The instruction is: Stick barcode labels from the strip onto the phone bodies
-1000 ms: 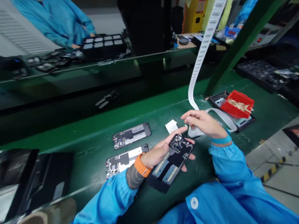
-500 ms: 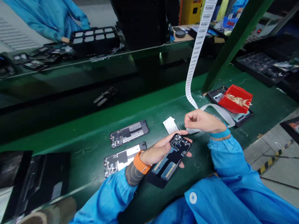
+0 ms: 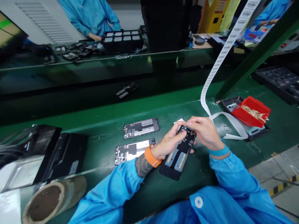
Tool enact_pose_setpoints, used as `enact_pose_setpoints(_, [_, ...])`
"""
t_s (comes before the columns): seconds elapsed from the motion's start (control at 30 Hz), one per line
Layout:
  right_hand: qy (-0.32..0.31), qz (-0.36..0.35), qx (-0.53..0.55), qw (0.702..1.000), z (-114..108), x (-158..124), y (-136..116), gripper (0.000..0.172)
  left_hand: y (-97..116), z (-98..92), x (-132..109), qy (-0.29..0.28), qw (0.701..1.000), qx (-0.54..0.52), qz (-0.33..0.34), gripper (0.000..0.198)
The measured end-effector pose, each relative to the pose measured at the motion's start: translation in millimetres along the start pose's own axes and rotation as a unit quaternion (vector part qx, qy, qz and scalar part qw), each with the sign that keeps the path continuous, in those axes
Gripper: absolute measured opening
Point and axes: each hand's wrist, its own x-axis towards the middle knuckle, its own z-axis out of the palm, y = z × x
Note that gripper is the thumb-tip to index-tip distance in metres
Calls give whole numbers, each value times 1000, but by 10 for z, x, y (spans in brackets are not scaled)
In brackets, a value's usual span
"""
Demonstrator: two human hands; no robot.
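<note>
My left hand [image 3: 168, 144] grips an opened phone body [image 3: 178, 154], black with its circuit board at the far end, held just above the green bench. My right hand [image 3: 204, 132] presses its fingertips on the phone's top end by the board; whether a label sits under them I cannot tell. A long white strip of barcode labels [image 3: 221, 57] hangs down from the upper right and curls onto the bench beside my right hand. A small white sheet [image 3: 178, 121] peeks out behind my fingers.
Two more opened phone bodies [image 3: 141, 127] [image 3: 134, 151] lie left of my hands. A red bin of small parts [image 3: 252, 110] sits on a black tray at right. A black device [image 3: 53, 154] and a cardboard roll [image 3: 53, 197] sit at left. Another person in blue stands beyond the far bench [image 3: 91, 15].
My right hand moved from the label strip down onto the top end of the phone. The view swung to the left, and the phone rose slightly toward the strip.
</note>
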Motion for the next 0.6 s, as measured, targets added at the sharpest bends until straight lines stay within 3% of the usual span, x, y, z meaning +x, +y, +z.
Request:
enact_pose_setpoints(0.17, [22, -24, -49, 998, -14, -9, 54, 17, -2, 12, 14, 25, 1000, 5, 8, 46])
enact_pose_setpoints(0.3, [27, -4, -76, 997, 28, -41, 100, 21, 10, 12, 15, 27, 999, -9, 15, 39])
enact_pose_setpoints(0.6, [-41, 9, -11, 999, -27, 34, 40, 17, 44, -27, 7, 1, 998, -59, 1, 32])
